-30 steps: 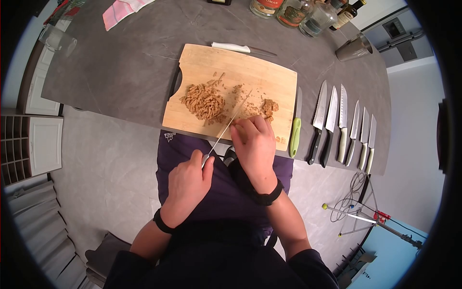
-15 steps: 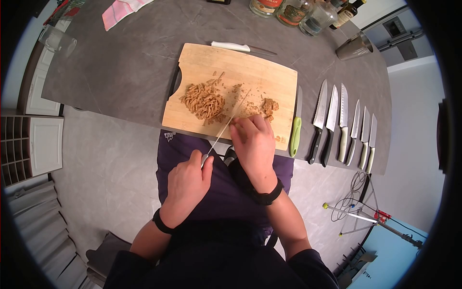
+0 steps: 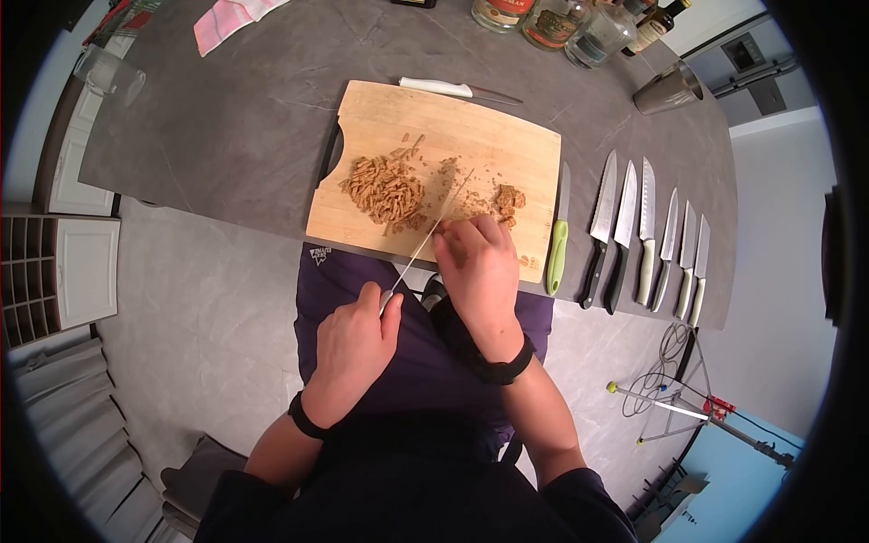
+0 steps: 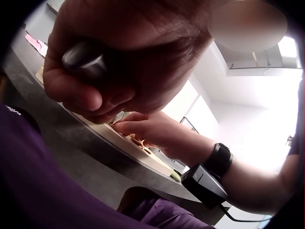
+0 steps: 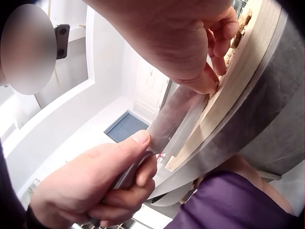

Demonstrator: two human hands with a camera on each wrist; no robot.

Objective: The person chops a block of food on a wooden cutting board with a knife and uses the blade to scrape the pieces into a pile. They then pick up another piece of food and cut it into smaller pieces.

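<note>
holding knife [image 5: 171, 117] at bd [image 3: 507, 149], gry counter [image 3: 226, 136]

the knife's [image 3: 421, 250] blade looks thinner and cleaner now vs the wide blurry smear half a second ago. head view's nudged a hair too, so the cutting board [image 3: 511, 140] sits slightly further right in it.

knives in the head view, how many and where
9: one knife gripped in the left hand, one white-handled knife beyond the cutting board, one green-handled knife right of it, and six knives in a row farther right. More could be hidden.
</note>
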